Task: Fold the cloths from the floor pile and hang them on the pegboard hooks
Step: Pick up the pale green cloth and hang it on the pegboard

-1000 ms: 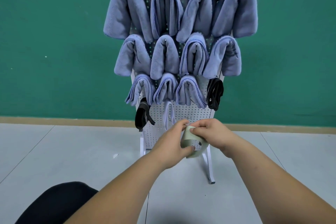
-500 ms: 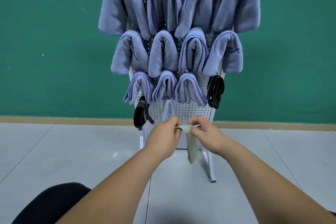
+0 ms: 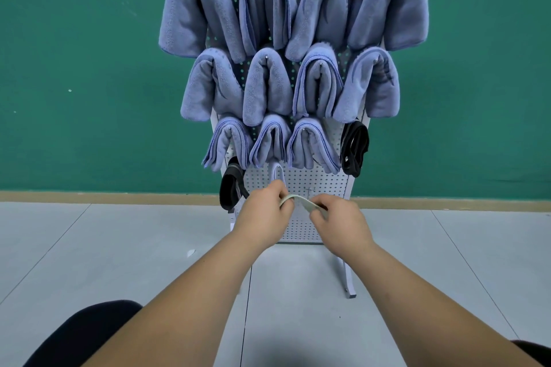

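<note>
We hold a pale strip [image 3: 299, 199] stretched between both hands, in front of the bare lower part of the pegboard [image 3: 325, 182]. Our left hand [image 3: 265, 213] pinches its left end with curled fingers. Our right hand [image 3: 340, 225] pinches the right end, thumb and fingers closed on it. The strip's long axis runs left to right along the board's face, dipping a little toward the right hand. It is held well above the floor [image 3: 119, 247]; we cannot tell whether it touches the board.

The board lies straight ahead, beyond both hands. Blue cloths [image 3: 268, 89] fill its upper rows from edge to edge. Below them a white loop [image 3: 278, 173] hangs just above the left hand. A left strap [image 3: 229, 188] hangs at the board's left edge and a right strap [image 3: 354, 152] at its right edge.

Just above the strip's middle a small dark mark [image 3: 309, 189] shows on the bare board. We judge it to be a free hook, though it is too small to be sure.

If so, the coming move turns on this: the hook sits up and ahead of the strip's middle, between our two grips and slightly nearer the right hand. We would raise the span and carry it forward so the middle drops over the hook.
</note>
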### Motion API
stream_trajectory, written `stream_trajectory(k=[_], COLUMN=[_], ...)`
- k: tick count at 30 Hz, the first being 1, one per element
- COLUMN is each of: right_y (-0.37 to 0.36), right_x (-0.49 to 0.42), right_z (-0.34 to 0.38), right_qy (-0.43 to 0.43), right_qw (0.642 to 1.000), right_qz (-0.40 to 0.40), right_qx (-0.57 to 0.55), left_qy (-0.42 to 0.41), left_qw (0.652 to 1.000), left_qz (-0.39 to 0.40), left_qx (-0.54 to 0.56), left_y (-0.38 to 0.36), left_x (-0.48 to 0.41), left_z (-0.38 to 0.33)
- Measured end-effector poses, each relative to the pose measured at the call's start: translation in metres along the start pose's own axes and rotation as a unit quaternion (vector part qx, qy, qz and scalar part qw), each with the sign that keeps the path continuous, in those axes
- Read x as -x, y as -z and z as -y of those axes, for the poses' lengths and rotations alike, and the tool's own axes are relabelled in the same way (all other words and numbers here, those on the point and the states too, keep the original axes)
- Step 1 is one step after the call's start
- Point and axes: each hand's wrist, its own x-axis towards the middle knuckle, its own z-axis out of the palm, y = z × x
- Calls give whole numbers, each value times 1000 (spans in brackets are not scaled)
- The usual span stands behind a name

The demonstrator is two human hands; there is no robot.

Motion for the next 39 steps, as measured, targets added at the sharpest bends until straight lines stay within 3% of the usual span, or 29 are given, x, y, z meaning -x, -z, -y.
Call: stream_trajectory(k=[5,9,12,19,29,33,39], right_y=[-2,-5,-5,-7,2,-2,-15], right_x=[-6,-15,-24,-51,-73,-83,-98], right_z=[-3,2,6,-2,-13,-13,-17], right_qy=[5,10,27,67,7,-19,-42], right_qw=[1000,998,997,991,975,977,986], right_qz=[-20,-57,-70,-90,-197,-198,-151], right_qx=[12,14,17,79,102,82,53], left_qy=[-8,-53,-69,-36,-52,-25,16], left_qw=[1000,993,990,996,991,985,988], left_qz=[19,19,-8,-80,-104,-151,-147], left_qx=[1,-105,-125,-10,61,78,54], left_y=[-4,-13,-24,-36,-64,-73,-89], left_x=[-2,-4,-13,-39,-74,-83,-96], left_z=[2,6,10,7,-13,-19,-15])
